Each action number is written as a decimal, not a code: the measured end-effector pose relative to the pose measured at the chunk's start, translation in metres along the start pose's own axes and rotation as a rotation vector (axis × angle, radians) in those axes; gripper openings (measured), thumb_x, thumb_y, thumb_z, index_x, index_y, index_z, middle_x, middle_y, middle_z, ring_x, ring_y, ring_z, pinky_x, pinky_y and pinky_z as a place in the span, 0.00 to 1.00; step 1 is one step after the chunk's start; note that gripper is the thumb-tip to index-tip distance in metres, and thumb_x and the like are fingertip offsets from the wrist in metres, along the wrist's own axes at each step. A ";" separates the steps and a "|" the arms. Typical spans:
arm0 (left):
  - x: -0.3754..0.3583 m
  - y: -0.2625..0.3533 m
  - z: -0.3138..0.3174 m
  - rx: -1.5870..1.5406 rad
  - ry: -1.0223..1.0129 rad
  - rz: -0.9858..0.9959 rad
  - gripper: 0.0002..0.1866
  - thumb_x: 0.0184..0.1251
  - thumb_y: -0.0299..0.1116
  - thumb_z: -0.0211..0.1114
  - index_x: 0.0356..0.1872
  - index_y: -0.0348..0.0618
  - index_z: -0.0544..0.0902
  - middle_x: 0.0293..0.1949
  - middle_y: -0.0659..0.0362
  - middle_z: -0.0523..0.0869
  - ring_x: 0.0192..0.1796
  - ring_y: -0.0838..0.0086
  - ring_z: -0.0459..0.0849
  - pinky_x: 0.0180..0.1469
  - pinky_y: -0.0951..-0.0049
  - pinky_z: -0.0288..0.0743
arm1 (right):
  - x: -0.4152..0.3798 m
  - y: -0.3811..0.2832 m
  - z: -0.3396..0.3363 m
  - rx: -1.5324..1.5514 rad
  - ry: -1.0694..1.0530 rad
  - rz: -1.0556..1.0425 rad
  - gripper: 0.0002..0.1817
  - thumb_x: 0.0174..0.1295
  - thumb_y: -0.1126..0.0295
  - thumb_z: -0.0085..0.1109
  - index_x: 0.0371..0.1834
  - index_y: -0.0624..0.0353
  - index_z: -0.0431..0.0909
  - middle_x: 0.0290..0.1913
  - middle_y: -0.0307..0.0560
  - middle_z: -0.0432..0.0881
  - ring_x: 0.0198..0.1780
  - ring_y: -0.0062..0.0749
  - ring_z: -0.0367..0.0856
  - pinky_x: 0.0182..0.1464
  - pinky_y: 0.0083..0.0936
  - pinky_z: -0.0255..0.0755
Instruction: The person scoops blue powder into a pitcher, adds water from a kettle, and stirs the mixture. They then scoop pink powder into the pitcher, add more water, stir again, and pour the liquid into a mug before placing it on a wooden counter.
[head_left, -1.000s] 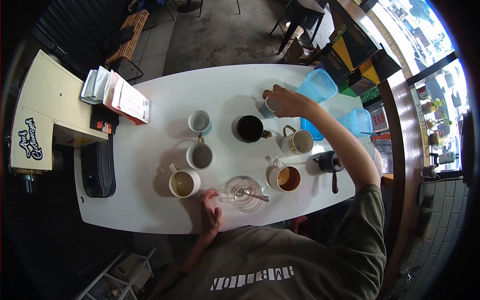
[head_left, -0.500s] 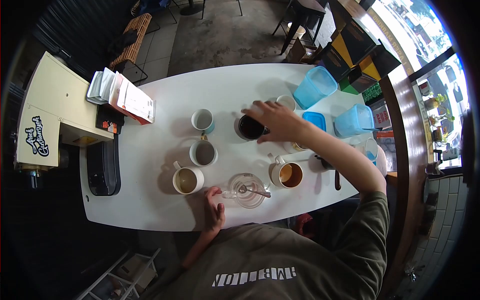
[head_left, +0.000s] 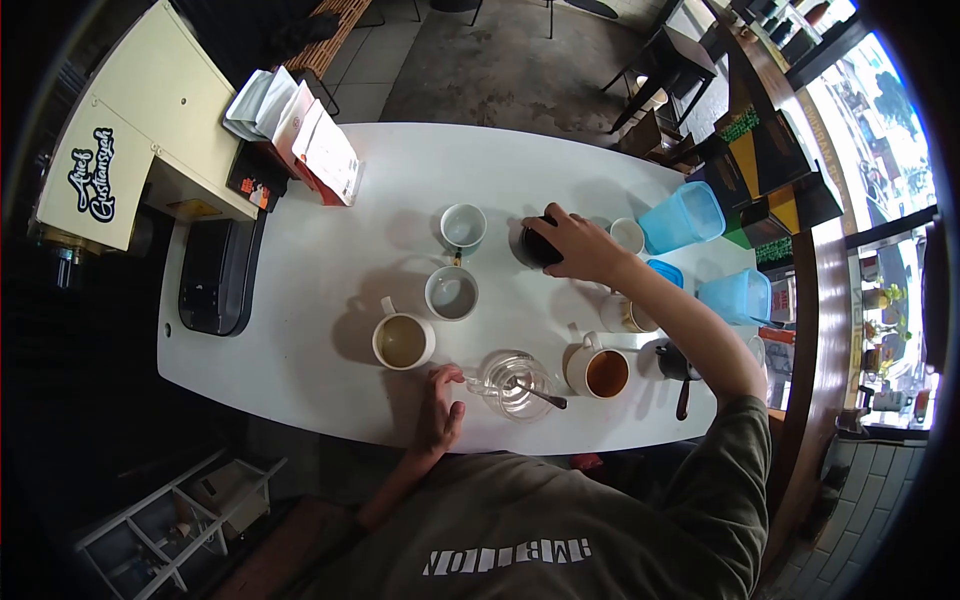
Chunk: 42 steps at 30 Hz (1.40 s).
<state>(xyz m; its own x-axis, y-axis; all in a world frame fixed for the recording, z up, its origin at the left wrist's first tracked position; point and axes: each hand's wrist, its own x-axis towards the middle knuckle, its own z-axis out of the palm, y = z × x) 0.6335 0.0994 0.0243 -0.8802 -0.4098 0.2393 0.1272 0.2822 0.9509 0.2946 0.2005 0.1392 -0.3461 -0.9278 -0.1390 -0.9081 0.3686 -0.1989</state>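
My right hand (head_left: 580,246) is closed round a dark cup (head_left: 541,243) at the middle of the white table (head_left: 300,300). Near the front edge my left hand (head_left: 438,408) rests with its fingers apart, beside the handle of a glass pitcher (head_left: 500,385) that has a spoon (head_left: 540,394) in it. A white mug (head_left: 403,341) with pale liquid stands just behind my left hand. Two more cups, one grey inside (head_left: 452,293) and one pale (head_left: 463,227), line up farther back. Right of the pitcher is a white mug with brown liquid (head_left: 606,373).
Blue plastic containers (head_left: 685,217) (head_left: 736,297) and a small white cup (head_left: 627,236) stand at the right. A metal pot (head_left: 672,361) is below my right forearm. Paper packets (head_left: 325,155), a cream machine (head_left: 150,100) and a black tray (head_left: 215,290) are at the left.
My right hand has come down over the dark cup and closed round it. The whole view has shifted and turned slightly. My left hand stays beside the pitcher handle.
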 end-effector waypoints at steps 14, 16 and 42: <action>-0.002 -0.002 -0.002 0.017 -0.020 -0.065 0.37 0.74 0.62 0.47 0.59 0.31 0.67 0.49 0.47 0.74 0.51 0.60 0.74 0.61 0.60 0.65 | 0.048 0.007 -0.027 0.056 0.016 0.003 0.44 0.48 0.64 0.74 0.72 0.38 0.64 0.62 0.54 0.68 0.56 0.60 0.78 0.57 0.47 0.77; 0.001 -0.002 -0.001 0.002 -0.013 -0.060 0.37 0.74 0.63 0.47 0.58 0.30 0.68 0.48 0.47 0.74 0.50 0.61 0.74 0.61 0.61 0.66 | 0.032 -0.009 -0.052 0.213 0.188 0.019 0.38 0.54 0.64 0.71 0.70 0.42 0.66 0.62 0.53 0.68 0.56 0.54 0.80 0.56 0.47 0.77; -0.022 0.032 0.000 0.269 0.116 0.055 0.14 0.77 0.38 0.54 0.34 0.37 0.72 0.23 0.56 0.73 0.25 0.72 0.69 0.30 0.71 0.66 | -0.320 -0.229 0.023 0.595 0.497 0.281 0.08 0.63 0.72 0.60 0.31 0.64 0.74 0.30 0.53 0.75 0.33 0.54 0.78 0.34 0.43 0.72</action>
<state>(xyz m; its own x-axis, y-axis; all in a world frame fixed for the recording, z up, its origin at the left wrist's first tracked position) 0.6571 0.1179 0.0495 -0.8151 -0.4797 0.3248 0.0342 0.5198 0.8536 0.6188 0.4146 0.2065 -0.7328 -0.6620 0.1574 -0.5435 0.4303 -0.7207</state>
